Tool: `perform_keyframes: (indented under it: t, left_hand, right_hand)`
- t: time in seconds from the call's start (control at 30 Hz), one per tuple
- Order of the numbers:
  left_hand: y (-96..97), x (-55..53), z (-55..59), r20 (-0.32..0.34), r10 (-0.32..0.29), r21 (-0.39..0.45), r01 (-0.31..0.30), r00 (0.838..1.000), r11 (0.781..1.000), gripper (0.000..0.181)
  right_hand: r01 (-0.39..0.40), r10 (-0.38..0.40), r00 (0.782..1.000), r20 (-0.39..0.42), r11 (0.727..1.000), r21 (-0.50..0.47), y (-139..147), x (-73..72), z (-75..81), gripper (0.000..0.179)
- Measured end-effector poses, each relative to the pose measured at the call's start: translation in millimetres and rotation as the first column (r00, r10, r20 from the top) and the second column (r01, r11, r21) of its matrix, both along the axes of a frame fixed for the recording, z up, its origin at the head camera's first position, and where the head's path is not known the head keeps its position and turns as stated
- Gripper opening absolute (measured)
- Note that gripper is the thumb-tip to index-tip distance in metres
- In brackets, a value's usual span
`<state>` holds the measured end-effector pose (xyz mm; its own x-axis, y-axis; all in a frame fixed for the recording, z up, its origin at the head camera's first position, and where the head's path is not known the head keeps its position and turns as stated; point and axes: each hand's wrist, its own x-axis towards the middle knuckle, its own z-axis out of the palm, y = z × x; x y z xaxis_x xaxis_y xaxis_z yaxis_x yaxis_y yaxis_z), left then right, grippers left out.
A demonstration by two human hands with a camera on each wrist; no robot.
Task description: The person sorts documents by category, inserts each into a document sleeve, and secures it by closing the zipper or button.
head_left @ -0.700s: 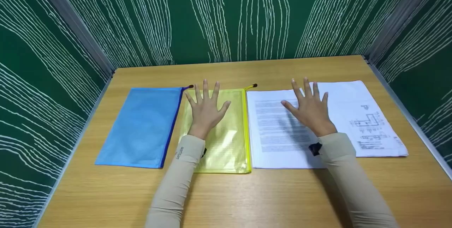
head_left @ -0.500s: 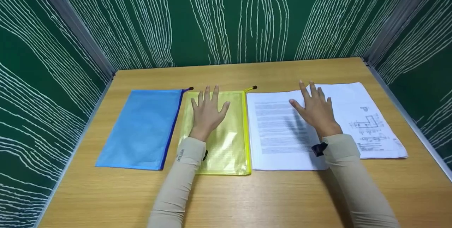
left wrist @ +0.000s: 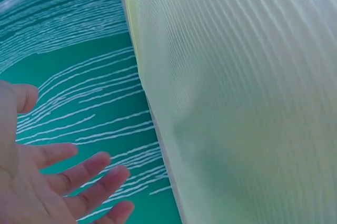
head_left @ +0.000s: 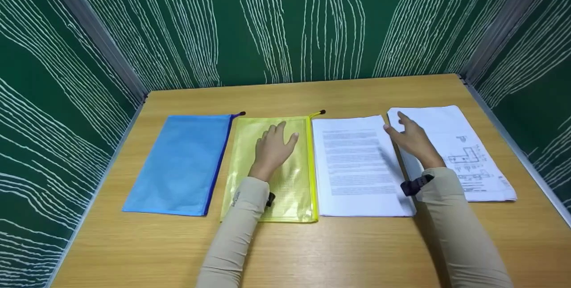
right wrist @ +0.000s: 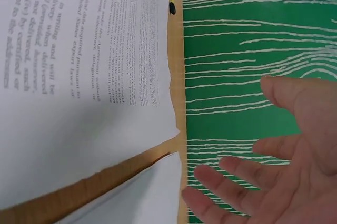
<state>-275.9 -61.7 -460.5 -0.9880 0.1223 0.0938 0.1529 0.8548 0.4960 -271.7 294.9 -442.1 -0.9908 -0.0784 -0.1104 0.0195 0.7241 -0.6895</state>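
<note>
My left hand [head_left: 273,152] hovers over a yellow mesh zip pouch [head_left: 292,185], its fingers loosely bent and holding nothing. In the left wrist view the fingers [left wrist: 87,171] are spread apart from the pouch surface [left wrist: 242,87]. My right hand [head_left: 418,143] is over the gap between a stack of printed text pages [head_left: 352,158] and a stack with a technical drawing [head_left: 464,154]. The right wrist view has its thumb and fingers [right wrist: 231,187] parted, with nothing between them. My right forearm covers part of the drawing stack.
A blue zip pouch [head_left: 178,167] with a dark blue zipper edge lies at the left. All lies in a row on the wooden table [head_left: 303,252]. Green walls [head_left: 308,20] with white wavy lines stand behind and at both sides.
Both hands have turned from spread, palm-down poses to looser, tilted ones. The right hand has shifted right, uncovering the text pages; the left has moved slightly right and nearer. The pouches and papers stay put.
</note>
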Motion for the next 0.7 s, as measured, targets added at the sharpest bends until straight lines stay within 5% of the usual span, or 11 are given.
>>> perform_keyframes:
  t: [0.27,0.7]
  left_hand:
    - [19.1,2.7,-5.1,0.085,-0.044,0.023,0.042,0.995,0.999,0.055]
    - [32.5,4.6,-15.1,0.219,-0.098,0.001,0.1,0.971,0.995,0.051]
  right_hand:
    - [0.016,0.018,0.983,0.182,0.983,-0.183,11,-3.1,-5.4,0.086]
    - [0.102,0.01,0.934,0.358,0.951,-0.292,20,-5.6,-16.0,0.097]
